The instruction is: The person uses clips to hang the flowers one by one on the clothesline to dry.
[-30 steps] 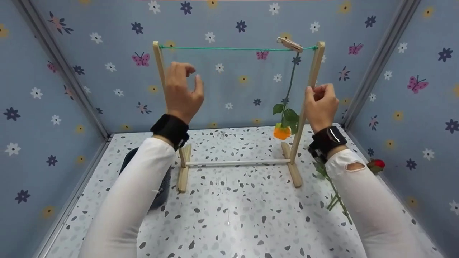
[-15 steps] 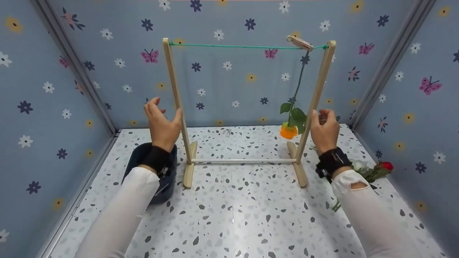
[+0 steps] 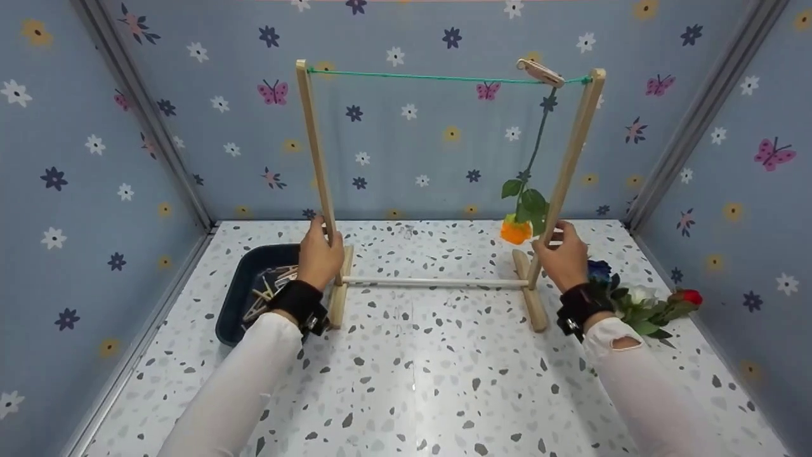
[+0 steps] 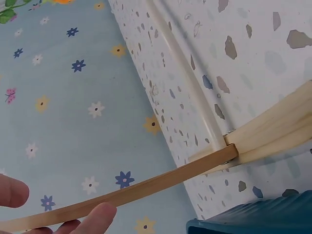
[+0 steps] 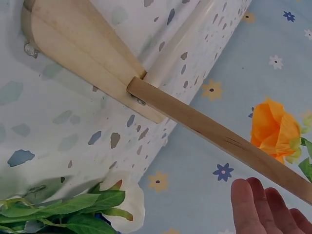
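Both hands [image 3: 320, 254] grip the rack's posts [image 3: 315, 143]; clothespins [image 3: 269, 293] fill the bin [image 3: 236, 304].

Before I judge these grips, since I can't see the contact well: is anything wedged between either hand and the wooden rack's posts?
Nothing visible. The left hand grips the left post directly near its base, and the right hand grips the right post. The hanging orange flower lies just beside the right hand, not between.

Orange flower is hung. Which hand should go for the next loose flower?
Right, probably. The right hand holds the right post with the loose flowers lying just beside its wrist. The left hand grips the left post beside the clothespin bin, across the rack.
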`<state>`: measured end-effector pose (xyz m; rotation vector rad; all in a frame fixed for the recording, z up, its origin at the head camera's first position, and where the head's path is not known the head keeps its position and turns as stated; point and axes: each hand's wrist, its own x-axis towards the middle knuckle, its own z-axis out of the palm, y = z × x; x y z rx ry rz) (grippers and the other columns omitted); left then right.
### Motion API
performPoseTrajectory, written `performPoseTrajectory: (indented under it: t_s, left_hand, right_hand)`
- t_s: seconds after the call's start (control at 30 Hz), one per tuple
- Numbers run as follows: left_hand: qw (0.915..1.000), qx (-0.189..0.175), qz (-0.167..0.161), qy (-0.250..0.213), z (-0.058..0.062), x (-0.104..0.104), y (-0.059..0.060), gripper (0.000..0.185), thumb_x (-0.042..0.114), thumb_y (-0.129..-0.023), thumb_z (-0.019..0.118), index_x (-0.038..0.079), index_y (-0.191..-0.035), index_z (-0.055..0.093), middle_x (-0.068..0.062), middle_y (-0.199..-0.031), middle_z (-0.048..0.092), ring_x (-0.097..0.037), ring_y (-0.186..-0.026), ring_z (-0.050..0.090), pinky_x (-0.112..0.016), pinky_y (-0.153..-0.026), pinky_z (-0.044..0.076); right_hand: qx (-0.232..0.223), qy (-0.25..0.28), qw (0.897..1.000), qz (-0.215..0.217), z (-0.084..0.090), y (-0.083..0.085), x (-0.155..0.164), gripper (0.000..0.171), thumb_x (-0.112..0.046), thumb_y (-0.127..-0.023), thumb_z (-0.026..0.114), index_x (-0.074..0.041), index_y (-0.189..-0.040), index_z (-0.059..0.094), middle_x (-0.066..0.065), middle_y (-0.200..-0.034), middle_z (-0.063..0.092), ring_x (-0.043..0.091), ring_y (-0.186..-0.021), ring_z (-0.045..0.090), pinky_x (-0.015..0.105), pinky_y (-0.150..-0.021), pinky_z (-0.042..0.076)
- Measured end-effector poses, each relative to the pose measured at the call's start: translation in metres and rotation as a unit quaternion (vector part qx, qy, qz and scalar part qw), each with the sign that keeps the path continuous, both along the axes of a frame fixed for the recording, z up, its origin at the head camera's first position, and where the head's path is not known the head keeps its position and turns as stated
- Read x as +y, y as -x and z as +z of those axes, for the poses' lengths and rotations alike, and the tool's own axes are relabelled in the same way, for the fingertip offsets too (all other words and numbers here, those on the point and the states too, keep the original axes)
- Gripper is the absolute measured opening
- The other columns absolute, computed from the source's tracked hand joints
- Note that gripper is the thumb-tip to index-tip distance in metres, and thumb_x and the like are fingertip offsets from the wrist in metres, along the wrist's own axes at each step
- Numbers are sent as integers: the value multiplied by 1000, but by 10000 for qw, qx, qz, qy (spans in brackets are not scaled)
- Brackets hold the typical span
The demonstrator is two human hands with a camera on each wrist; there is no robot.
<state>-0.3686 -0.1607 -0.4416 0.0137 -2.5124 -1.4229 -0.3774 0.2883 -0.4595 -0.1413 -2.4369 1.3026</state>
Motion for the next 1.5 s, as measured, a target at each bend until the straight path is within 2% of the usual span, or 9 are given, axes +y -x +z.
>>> performPoseTrajectory:
  t_s: [0.1, 0.27, 0.47, 0.6, 0.77, 0.87, 0.97, 1.27, 1.5]
  left_hand:
    - [9999, -25, 85, 132, -3, 1, 4, 50, 17, -115, 46, -7, -159, 41, -33, -144, 62, -46, -120, 68, -57, -102, 55]
    - [9995, 9, 129, 272, -5, 2, 10, 43, 19, -117, 42, -7, -150, 47, -33, -127, 68, -44, -105, 67, -57, -93, 55]
    - [9984, 323, 181, 423, -5, 2, 12, 38, 14, -118, 38, -9, -144, 51, -35, -125, 69, -48, -110, 69, -59, -96, 55]
    - [9982, 327, 107, 489, -5, 1, 9, 41, 14, -118, 39, -11, -148, 50, -35, -129, 69, -48, -113, 70, -60, -97, 56]
    - [9971, 396, 24, 648, -6, 0, 1, 39, 14, -117, 39, -12, -143, 53, -33, -120, 69, -47, -106, 70, -60, -92, 56]
    - [9961, 451, 17, 756, -6, 0, -6, 34, 14, -117, 41, -11, -133, 58, -30, -111, 68, -47, -100, 69, -60, -89, 55]
    - [9954, 484, 15, 831, -6, 0, -13, 32, 14, -116, 43, -10, -129, 60, -30, -110, 68, -46, -101, 69, -61, -90, 55]
    - [9939, 472, -131, 983, -11, -5, -32, 33, 12, -116, 44, -13, -130, 59, -33, -114, 67, -49, -107, 69, -61, -95, 55]
    - [9943, 297, -168, 1006, -14, -9, -48, 33, 12, -117, 43, -12, -133, 59, -32, -120, 67, -48, -113, 68, -61, -99, 54]
  right_hand:
    - [-165, -206, 9996, -48, -2, 2, 2, 48, -19, -105, 67, 0, -148, 58, 28, -126, 72, 43, -111, 74, 55, -91, 63]
    - [-108, -410, 9991, -50, -1, 4, 4, 34, -17, -108, 63, 4, -135, 66, 29, -121, 73, 42, -106, 74, 47, -86, 63]
    - [83, -593, 9982, -100, 1, 3, 6, 27, -17, -108, 62, 4, -124, 68, 28, -115, 74, 40, -99, 74, 38, -76, 60]
    - [182, -625, 9978, -95, 0, -1, 7, 24, -15, -107, 63, 5, -120, 70, 28, -110, 75, 40, -95, 75, 38, -74, 60]
    - [308, -669, 9973, -29, -3, -8, 11, 19, -11, -106, 62, 6, -113, 68, 30, -109, 74, 43, -97, 74, 50, -81, 62]
    - [263, -694, 9972, 16, -4, -13, 14, 21, -10, -105, 61, 6, -116, 68, 30, -111, 73, 44, -100, 73, 55, -86, 62]
    - [132, -679, 9976, 76, -4, -19, 17, 24, -11, -105, 60, 7, -120, 67, 31, -112, 73, 44, -101, 73, 56, -87, 61]
    - [-234, -721, 9966, 308, -1, -41, 22, 20, -11, -103, 60, 5, -116, 63, 27, -108, 69, 39, -97, 70, 39, -79, 58]
    - [-287, -700, 9961, 447, 0, -59, 25, 16, -9, -101, 62, 2, -112, 63, 24, -104, 70, 26, -83, 67, 29, -71, 56]
